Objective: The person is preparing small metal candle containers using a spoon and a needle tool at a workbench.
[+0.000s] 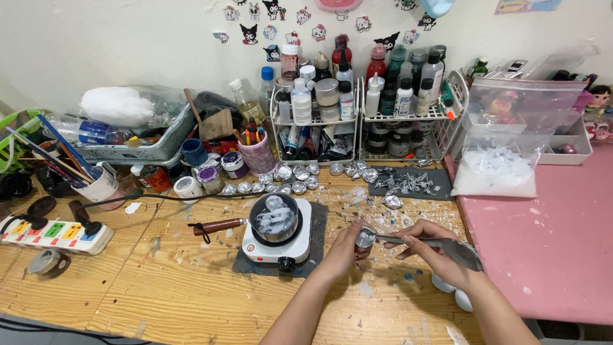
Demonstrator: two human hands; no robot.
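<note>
My left hand (pixel 345 248) grips a small round foil cup (pixel 365 237) over the wooden table (pixel 159 281), just right of the hot plate. My right hand (pixel 434 252) holds a metal tool (pixel 447 245) with a long flat blade; its tip reaches into the foil cup. A small pot (pixel 274 218) with a brown wooden handle sits on the white electric hot plate (pixel 279 246), and white lumps lie inside it. Several more foil cups (pixel 290 176) lie in a row behind the hot plate.
Two wire racks (pixel 364 118) of bottles and jars stand at the back. A clear bag of white flakes (pixel 495 169) rests at the edge of the pink table (pixel 549 243). A power strip (pixel 54 233), brush cups (pixel 99 185) and a grey basket (pixel 137 150) fill the left.
</note>
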